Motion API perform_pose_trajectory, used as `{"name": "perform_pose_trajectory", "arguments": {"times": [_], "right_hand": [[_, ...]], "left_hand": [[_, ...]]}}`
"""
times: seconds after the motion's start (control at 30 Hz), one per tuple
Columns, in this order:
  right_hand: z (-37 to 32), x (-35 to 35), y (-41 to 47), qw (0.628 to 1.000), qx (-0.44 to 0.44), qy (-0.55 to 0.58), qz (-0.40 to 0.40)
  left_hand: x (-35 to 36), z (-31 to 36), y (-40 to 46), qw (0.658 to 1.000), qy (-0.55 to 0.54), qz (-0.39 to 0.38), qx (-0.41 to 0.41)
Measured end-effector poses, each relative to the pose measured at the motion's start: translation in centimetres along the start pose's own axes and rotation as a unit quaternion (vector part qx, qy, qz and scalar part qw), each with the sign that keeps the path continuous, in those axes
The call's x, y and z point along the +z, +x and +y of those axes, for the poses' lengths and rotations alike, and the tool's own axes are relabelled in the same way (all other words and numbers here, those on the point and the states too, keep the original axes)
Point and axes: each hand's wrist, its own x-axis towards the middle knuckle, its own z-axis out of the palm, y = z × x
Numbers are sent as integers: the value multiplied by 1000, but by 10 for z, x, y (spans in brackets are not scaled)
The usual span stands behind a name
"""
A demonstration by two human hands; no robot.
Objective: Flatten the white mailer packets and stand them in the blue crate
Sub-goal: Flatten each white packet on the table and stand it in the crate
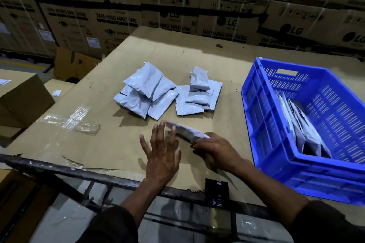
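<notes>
One white mailer packet (185,130) lies tilted on the cardboard table top near the front edge. My right hand (215,150) grips its right end, fingers curled round it. My left hand (161,152) has its fingers straight and spread, fingertips against the packet's left side. Behind them lie two heaps of white packets, a left heap (145,92) and a right heap (198,92). The blue crate (272,128) stands at the right, with several packets (304,130) leaning upright inside it.
The cardboard sheet (98,140) covers a metal-framed table; its front edge is torn. Clear tape (73,122) sticks to it at the left. A brown carton (19,96) stands at the left. Stacked washing machine cartons (177,6) form the back wall.
</notes>
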Motion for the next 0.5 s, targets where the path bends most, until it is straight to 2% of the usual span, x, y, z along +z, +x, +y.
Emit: {"name": "perform_pose_trajectory", "arguments": {"times": [0.07,0.17,0.27,0.33,0.37,0.43,0.5], "right_hand": [[-1,-13,11,986,99,135,-10],[-1,-36,24,917,213,328,-77],[3,-47,30,867,260,394,-160],[9,-44,28,872,274,366,-175],[11,-40,26,892,272,318,-169],[11,-24,20,948,246,150,-136],[3,-1,7,970,217,41,-98]], "left_hand": [[-3,-1,0,1000,-1,12,23],[-3,0,-1,997,-19,-18,72],[5,-3,-2,990,-46,-95,95],[10,-4,-1,984,-45,-150,84],[11,-4,-1,982,-38,-169,79],[12,-4,0,979,-20,-191,73],[12,-2,1,979,-3,-193,62]]}}
